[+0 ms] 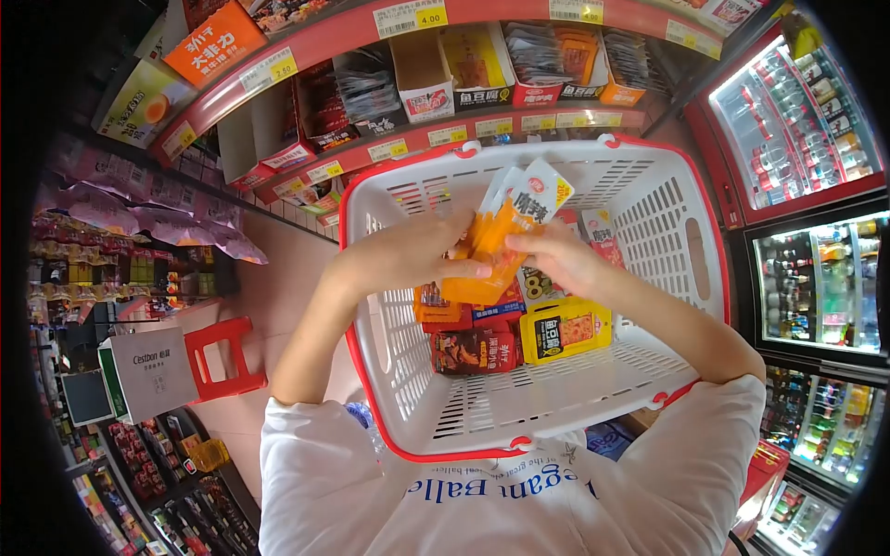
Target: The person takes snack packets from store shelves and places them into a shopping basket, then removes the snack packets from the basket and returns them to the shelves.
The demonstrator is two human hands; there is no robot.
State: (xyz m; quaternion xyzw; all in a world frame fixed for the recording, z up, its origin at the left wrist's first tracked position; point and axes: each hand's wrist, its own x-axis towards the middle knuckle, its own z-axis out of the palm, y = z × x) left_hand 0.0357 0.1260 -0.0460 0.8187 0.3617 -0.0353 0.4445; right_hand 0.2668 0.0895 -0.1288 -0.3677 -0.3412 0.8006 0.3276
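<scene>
Both my hands are over a white shopping basket (547, 408) with a red rim. Between them are orange snack packets (496, 243) with white tops, fanned slightly. My left hand (417, 252) wraps round the packets from the left, its fingers on their front. My right hand (561, 252) pinches them from the right. Beneath, in the basket, lie a yellow snack box (567, 332), a dark red box (477, 350) and other packs partly hidden by my hands. A white and red packet (603, 236) rests near the basket's far side.
Shelves with snack boxes (426, 79) and price tags curve across the top. Lit drink fridges (820, 283) stand at the right. Purple bags (176, 222) hang at the left, above a white carton (153, 375) and a red stool (222, 357).
</scene>
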